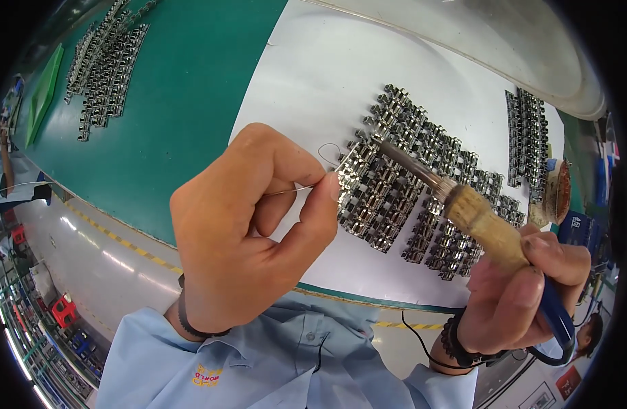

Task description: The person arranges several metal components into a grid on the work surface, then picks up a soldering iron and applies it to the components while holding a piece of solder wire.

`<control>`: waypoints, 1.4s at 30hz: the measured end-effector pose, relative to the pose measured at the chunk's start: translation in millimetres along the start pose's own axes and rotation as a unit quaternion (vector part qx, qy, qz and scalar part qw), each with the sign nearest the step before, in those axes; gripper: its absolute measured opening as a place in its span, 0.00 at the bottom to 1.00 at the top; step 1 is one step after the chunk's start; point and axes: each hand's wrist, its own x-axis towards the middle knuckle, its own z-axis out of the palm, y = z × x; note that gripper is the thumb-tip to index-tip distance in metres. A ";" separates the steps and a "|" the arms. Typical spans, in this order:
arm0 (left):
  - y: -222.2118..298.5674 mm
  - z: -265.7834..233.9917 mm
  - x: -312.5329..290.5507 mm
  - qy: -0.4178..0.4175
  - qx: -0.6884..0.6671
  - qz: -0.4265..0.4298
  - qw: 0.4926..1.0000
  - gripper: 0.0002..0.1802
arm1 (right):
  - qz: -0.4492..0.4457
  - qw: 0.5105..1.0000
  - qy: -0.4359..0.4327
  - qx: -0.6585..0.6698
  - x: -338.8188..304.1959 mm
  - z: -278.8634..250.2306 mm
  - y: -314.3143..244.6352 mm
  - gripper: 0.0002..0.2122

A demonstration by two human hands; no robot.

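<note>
My left hand (248, 225) pinches a thin silvery wire that looks like solder (286, 191) between thumb and forefinger. A loop of it curls up beyond the fingertips, beside the metal parts. My right hand (524, 293) is wrapped round the wooden handle of a soldering iron (487, 232), whose dark tip points up and left. That tip lies over the rows of small shiny metal connectors (381, 204); whether it touches one I cannot tell. These rows lie side by side on a white sheet (313, 82), and the left fingertips are at their left edge.
Further connector strips lie on the green tabletop (184, 82), in a pile (109, 75) at far left, and in a group (528, 136) at right. Beside that group are a round brown-topped container (557, 191) and a blue box (577, 232). A green tray (44, 95) stands at left.
</note>
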 end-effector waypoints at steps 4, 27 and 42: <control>0.3 -1.8 -1.1 -0.003 -0.002 0.014 1.000 0.10 | -0.041 0.999 0.020 -0.023 -2.7 -5.0 2.5 0.11; 1.7 1.3 -0.1 -0.004 0.028 0.008 1.000 0.09 | -0.054 0.997 -0.038 -0.027 -1.2 4.5 2.0 0.12; -1.0 -2.9 -1.6 -0.002 0.021 0.023 0.999 0.09 | -0.064 0.998 -0.022 -0.019 -2.6 4.8 -1.3 0.11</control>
